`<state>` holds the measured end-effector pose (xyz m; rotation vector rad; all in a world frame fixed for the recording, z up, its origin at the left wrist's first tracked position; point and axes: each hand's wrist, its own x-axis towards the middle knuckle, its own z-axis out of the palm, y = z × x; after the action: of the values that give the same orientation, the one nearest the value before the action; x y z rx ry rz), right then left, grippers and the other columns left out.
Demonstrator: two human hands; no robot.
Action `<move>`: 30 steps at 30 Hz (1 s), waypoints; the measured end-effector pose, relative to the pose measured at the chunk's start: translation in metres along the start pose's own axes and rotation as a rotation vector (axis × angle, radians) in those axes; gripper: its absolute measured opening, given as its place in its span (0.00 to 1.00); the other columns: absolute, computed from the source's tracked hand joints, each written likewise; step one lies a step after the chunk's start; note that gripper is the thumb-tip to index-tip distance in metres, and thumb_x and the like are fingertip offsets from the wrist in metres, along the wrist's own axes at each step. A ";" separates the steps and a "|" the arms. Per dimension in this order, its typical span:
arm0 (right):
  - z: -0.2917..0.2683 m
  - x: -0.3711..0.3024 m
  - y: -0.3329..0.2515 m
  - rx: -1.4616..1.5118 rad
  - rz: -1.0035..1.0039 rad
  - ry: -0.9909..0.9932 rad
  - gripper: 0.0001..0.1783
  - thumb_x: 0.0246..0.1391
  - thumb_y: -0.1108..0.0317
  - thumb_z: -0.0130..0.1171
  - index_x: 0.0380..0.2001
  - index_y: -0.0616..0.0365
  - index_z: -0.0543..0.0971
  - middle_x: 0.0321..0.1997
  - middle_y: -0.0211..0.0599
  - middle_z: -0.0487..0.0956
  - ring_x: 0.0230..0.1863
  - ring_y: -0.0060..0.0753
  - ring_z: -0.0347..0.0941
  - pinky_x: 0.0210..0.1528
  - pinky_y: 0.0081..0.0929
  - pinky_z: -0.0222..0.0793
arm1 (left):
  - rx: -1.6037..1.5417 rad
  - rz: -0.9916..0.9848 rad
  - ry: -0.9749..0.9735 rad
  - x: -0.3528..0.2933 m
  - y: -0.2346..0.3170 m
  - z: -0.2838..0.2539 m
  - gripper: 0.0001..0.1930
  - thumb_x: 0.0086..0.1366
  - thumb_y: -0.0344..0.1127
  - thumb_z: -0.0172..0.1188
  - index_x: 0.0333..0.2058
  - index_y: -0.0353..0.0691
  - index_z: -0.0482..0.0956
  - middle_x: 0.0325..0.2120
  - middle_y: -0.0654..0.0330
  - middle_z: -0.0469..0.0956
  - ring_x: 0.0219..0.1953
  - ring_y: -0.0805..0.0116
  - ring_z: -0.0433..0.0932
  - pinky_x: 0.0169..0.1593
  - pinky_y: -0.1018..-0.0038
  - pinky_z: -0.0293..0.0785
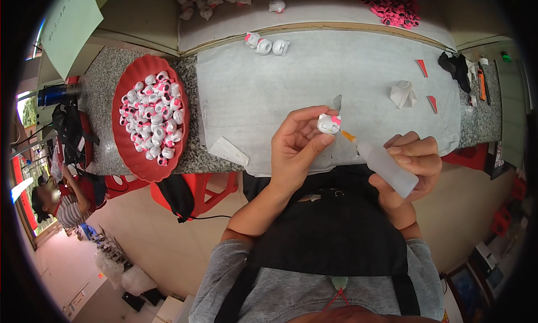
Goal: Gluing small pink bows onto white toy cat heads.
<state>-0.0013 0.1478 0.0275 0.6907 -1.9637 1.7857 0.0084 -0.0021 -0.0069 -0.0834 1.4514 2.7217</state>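
Between the thumb and fingers of my left hand (298, 141) is a small white cat-shaped figurine head (328, 124) with a pink bow. My right hand (414, 163) grips a translucent white squeeze bottle (388, 167), tilted so its orange needle tip (348, 136) points up and left. The needle end is at the lower right side of the figurine head; whether it touches cannot be made out. Both hands are over the near part of the paper-covered worktable (252, 99).
A red scalloped tray (119, 113) full of similar heads stands left. Several white heads (264, 46) lie at the back, with pink pieces (392, 12) on the shelf. Crumpled paper (403, 94), red slivers (422, 68) and black cloth (455, 71) lie right. Another person (70, 202) sits far left.
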 end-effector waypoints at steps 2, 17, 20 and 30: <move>0.000 0.000 0.000 -0.004 -0.001 -0.008 0.20 0.30 0.68 0.64 0.26 0.57 0.64 0.26 0.34 0.64 0.20 0.22 0.60 0.22 0.18 0.62 | -0.003 -0.009 -0.003 0.000 0.000 0.000 0.18 0.49 0.20 0.51 0.41 0.32 0.62 0.38 0.53 0.68 0.40 0.70 0.68 0.44 0.79 0.63; 0.004 0.000 -0.001 0.015 0.046 0.028 0.21 0.29 0.68 0.66 0.26 0.56 0.65 0.26 0.33 0.64 0.21 0.22 0.61 0.23 0.18 0.62 | 0.236 0.112 -0.055 0.001 -0.005 -0.002 0.17 0.48 0.18 0.51 0.39 0.31 0.64 0.38 0.54 0.66 0.42 0.69 0.66 0.44 0.77 0.62; 0.004 0.000 -0.001 0.009 0.053 0.011 0.21 0.29 0.68 0.66 0.26 0.56 0.65 0.26 0.33 0.63 0.21 0.22 0.61 0.23 0.18 0.62 | 0.349 0.208 -0.074 0.003 -0.006 -0.003 0.17 0.48 0.18 0.51 0.39 0.31 0.64 0.38 0.53 0.66 0.42 0.68 0.66 0.45 0.75 0.62; 0.000 -0.001 0.005 0.058 0.057 0.076 0.21 0.30 0.66 0.65 0.26 0.56 0.64 0.25 0.32 0.62 0.21 0.21 0.59 0.22 0.17 0.60 | 0.098 0.019 -0.030 0.004 -0.001 -0.002 0.18 0.49 0.20 0.50 0.41 0.32 0.62 0.39 0.52 0.67 0.41 0.69 0.67 0.46 0.76 0.61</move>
<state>-0.0040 0.1483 0.0231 0.5818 -1.9067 1.8805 0.0047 -0.0028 -0.0095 -0.0250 1.5817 2.6496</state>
